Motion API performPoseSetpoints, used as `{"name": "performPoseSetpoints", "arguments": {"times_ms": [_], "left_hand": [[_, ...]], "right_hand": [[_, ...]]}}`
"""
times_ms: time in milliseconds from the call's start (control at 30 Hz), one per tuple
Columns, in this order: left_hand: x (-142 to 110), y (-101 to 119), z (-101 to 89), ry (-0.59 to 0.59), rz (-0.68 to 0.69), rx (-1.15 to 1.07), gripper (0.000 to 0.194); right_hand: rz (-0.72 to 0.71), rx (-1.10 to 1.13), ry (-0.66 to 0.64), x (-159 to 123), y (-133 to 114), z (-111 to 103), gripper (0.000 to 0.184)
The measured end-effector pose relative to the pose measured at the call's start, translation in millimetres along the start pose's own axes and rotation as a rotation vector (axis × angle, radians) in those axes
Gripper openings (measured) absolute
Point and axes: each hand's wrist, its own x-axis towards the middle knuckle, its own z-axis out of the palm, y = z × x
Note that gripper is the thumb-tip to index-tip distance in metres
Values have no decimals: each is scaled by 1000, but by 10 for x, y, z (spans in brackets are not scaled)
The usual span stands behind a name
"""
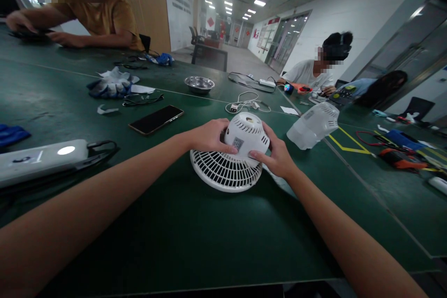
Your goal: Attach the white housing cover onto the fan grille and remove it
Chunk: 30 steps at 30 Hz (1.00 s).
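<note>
A small white fan [232, 160] lies face down on the green table [195, 233], its round grille flat on the mat and its domed motor housing up. My left hand [208, 136] wraps the left side of the housing. My right hand [275, 153] grips the right side, fingers curled over the dome. Both hands are closed on the fan. A translucent white plastic cover [313, 125] lies just right of the fan, untouched.
A black phone [156, 119], white cable [246, 102], steel bowl [199, 84], gloves [111, 86] and a white power bank [40, 159] lie on the table. Tools [401, 158] sit at right. One person sits far left, another far right.
</note>
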Motion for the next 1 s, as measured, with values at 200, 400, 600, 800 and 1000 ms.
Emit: {"name": "performPoseSetpoints", "arguments": {"times_ms": [200,400,600,800,1000], "left_hand": [[8,-8,-3,-9,27,48,62],[17,-40,-25,-23,87,149,65],[19,-57,23,69,113,167,64],[-61,43,116,15,129,-37,112],[-69,41,160,39,161,62,125]], "right_hand": [[-49,-79,0,-8,10,11,94],[-83,-146,30,13,-6,35,94],[-60,-161,47,-8,16,-7,107],[57,76,-69,-111,-48,6,100],[39,83,-91,-93,-88,41,98]]}}
